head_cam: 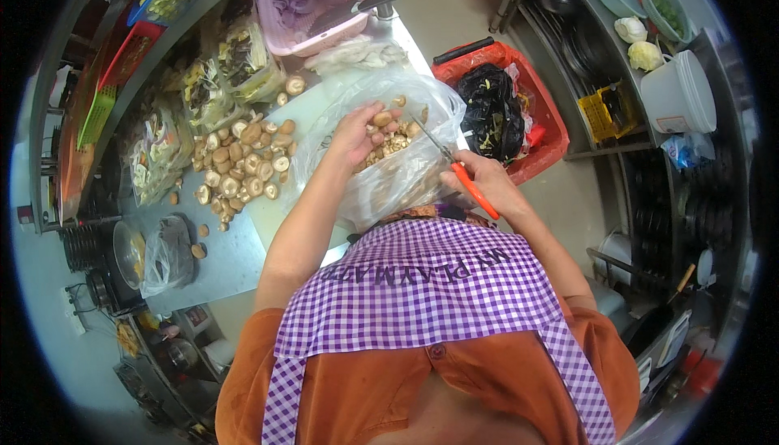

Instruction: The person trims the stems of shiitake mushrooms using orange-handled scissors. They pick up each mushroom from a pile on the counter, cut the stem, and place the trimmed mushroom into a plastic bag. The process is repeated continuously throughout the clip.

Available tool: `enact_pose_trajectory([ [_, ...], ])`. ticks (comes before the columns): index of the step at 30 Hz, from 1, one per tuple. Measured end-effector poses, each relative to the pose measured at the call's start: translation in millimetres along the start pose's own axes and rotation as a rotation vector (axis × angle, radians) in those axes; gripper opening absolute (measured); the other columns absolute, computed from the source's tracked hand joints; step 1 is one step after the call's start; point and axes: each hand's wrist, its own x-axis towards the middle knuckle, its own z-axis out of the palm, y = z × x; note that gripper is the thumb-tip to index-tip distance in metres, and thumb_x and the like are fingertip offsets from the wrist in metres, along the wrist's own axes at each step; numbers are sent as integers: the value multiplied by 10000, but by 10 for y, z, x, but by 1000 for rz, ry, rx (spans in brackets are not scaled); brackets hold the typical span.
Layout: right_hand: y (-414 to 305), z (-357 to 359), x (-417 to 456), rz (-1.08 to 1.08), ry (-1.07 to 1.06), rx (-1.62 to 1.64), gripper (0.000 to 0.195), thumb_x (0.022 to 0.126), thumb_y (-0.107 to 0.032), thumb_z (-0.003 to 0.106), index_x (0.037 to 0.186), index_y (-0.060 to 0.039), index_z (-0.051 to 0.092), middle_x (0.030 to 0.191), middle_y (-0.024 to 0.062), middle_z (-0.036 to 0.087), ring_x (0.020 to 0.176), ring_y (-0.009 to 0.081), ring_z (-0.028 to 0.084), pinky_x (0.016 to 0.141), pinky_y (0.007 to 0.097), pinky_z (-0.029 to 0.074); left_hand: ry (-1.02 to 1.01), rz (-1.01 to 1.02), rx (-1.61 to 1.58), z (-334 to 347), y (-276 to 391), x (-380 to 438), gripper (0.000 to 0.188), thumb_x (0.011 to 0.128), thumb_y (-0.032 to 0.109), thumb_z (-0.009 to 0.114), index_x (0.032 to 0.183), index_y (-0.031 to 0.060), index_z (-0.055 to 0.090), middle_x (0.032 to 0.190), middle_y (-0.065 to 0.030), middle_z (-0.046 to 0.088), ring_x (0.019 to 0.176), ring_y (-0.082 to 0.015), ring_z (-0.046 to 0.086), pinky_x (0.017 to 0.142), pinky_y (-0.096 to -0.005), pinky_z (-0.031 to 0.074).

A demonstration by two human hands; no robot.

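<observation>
My left hand (358,134) holds a small brown mushroom (382,119) at the fingertips, above a clear plastic bag (389,192). Inside the bag lies a heap of mushroom pieces (395,144). In my right hand (487,180) is a pair of scissors with orange handles (465,184). Their blades point up and left over the bag's mouth, towards the left hand; whether they are parted is hard to see. To the left, a large pile of brown-capped mushrooms (243,162) spreads across a pale cutting board (268,220) and the steel table (225,262).
A pink basket (280,43) of purple slices, with a black-handled knife (377,1) across it, stands at the back. Bagged vegetables (158,165) line the table's left. A red bin (541,159) with a black bag stands right of the table, before shelves holding a white bucket (675,98).
</observation>
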Motion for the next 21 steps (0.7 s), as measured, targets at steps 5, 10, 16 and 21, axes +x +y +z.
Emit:
enact_pose_trajectory([
  [5, -72, 17, 79, 5, -5, -157, 680, 843, -554, 708, 1216, 6, 617, 930, 212, 695, 866, 327, 684, 793, 410, 513, -10, 60, 340, -219, -133, 96, 205, 928, 248, 668, 985, 55, 633, 883, -76, 700, 747, -146, 652, 531, -233, 440],
  [10, -92, -36, 36, 41, 28, -185, 603, 850, -515, 719, 1154, -3, 628, 868, 176, 689, 816, 290, 662, 757, 401, 505, 230, 533, 1276, 95, -135, 31, 230, 783, 220, 732, 971, 99, 679, 773, -112, 676, 743, -283, 665, 694, -392, 510],
  [16, 15, -30, -1, 65, 35, -179, 640, 821, -594, 709, 1093, -18, 647, 813, 185, 676, 795, 364, 664, 737, 451, 496, 126, 760, 1476, 260, -246, 384, 263, 757, 195, 706, 1008, 117, 715, 1056, -120, 694, 990, -354, 653, 857, -426, 516],
  [21, 85, -18, -25, 49, 50, -243, 507, 869, -430, 747, 1114, -3, 625, 808, 118, 679, 735, 165, 634, 696, 343, 510, 87, 572, 1505, 301, -103, 404, 189, 797, 138, 691, 983, 108, 712, 1093, -112, 683, 1015, -323, 655, 874, -413, 518],
])
